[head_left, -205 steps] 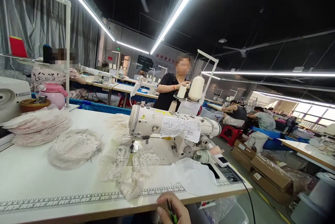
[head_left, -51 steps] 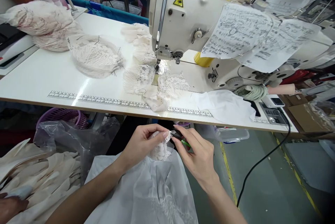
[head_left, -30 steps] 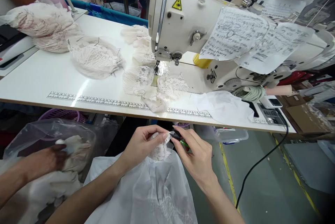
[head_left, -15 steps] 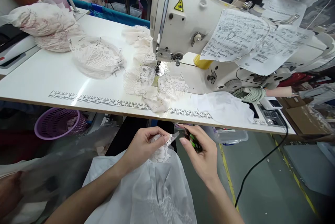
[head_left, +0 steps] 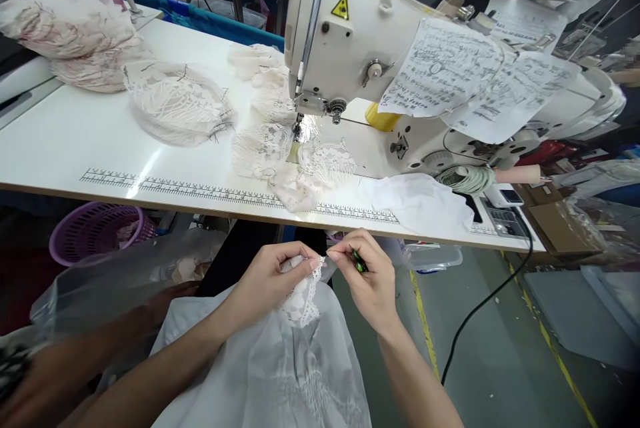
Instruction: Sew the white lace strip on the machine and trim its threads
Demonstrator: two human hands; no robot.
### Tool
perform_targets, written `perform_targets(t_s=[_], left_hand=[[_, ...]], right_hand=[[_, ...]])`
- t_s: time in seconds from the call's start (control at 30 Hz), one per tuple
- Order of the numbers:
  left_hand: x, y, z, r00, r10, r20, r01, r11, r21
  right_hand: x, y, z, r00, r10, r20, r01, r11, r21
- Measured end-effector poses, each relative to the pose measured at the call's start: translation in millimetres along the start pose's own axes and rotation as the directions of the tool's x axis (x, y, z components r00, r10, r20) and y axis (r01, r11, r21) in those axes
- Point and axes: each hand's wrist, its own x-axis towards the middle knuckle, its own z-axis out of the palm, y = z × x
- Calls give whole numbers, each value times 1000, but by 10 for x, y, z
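My left hand (head_left: 280, 281) is closed, its thumb and finger pinching a white lace piece (head_left: 303, 301) over my lap. The scalloped edge of the lace hangs below the fingertips. Close beside it, my right hand (head_left: 367, 278) has thumb and forefinger pressed together at the lace's upper right corner. Whether a thread or the edge itself lies in that pinch is too small to tell. Tucked in the right palm is a small green-and-black tool (head_left: 359, 261) that looks like thread snips, mostly covered by the fingers. White cloth (head_left: 240, 375) drapes over my lap.
Ahead stands a sewing machine (head_left: 330, 35) on a white table (head_left: 65, 141), with lace pieces (head_left: 325, 165) by its needle. A lace bundle (head_left: 180, 105) lies left. Below are a purple basket (head_left: 95, 235) and another person's blurred arm (head_left: 85, 355). A black cable (head_left: 480, 321) hangs right.
My right hand has moved left to the lace, its thumb and forefinger closing together. More of the lace hangs below my left hand. The other person's arm reaches further in from the left.
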Motion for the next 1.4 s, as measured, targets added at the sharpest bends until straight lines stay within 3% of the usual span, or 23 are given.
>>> perform_targets(t_s=[0.17, 0.33, 0.4, 0.5, 0.53, 0.6, 0.67, 0.73, 0.8, 0.9, 1.0, 1.1, 1.2, 1.3, 1.4], left_hand=[[12, 4, -9, 999, 28, 21, -27, 998, -53], [23, -5, 11, 995, 13, 97, -10, 999, -31], [16, -5, 13, 990, -33, 136, 34, 999, -3], [16, -16, 7, 984, -42, 171, 42, 999, 3], [20, -24, 3, 983, -32, 183, 34, 999, -9], [31, -40, -11, 970, -20, 241, 33, 998, -50], [36, -50, -38, 943, -27, 330, 57, 995, -83], [26, -52, -80, 911, -62, 409, 110, 989, -95], [3, -51, -132, 880, -100, 464, 162, 982, -95], [-32, -62, -203, 858, -103, 503, 173, 980, -94], [-36, -85, -244, 873, -85, 480, 147, 985, -93], [-16, -87, -259, 894, -90, 440, 143, 986, -90], [-1, -67, -274, 902, -95, 422, 143, 986, -84], [10, -77, -290, 893, -94, 440, 149, 985, -92], [42, -154, -286, 854, -84, 513, 193, 968, -163]], right_hand=[[26, 4, 28, 997, -61, 40, 61, 998, 4], [5, 87, 58, 955, -293, -52, 269, 926, -264], [1, 113, 64, 935, -336, -112, 284, 901, -328], [-6, 99, 74, 970, -182, -159, 164, 979, -120], [-13, 81, 76, 990, -90, -107, 94, 995, 29], [-34, 43, 68, 993, 35, 108, -66, 955, 291], [-61, 20, 28, 958, 44, 282, -145, 926, 347], [-81, 27, -60, 946, -3, 323, -70, 974, 216], [-89, 59, -193, 950, -102, 294, 98, 995, 26], [-91, 112, -414, 947, -253, 199, 296, 927, -231], [-100, 112, -533, 942, -275, 191, 325, 884, -335], [-101, 66, -515, 922, -150, 356, 267, 915, -304], [-83, 37, -454, 855, -114, 505, 277, 925, -259], [-85, 42, -404, 872, -116, 476, 203, 970, -135], [-117, 32, -312, 922, -79, 380, 5, 981, 193]])
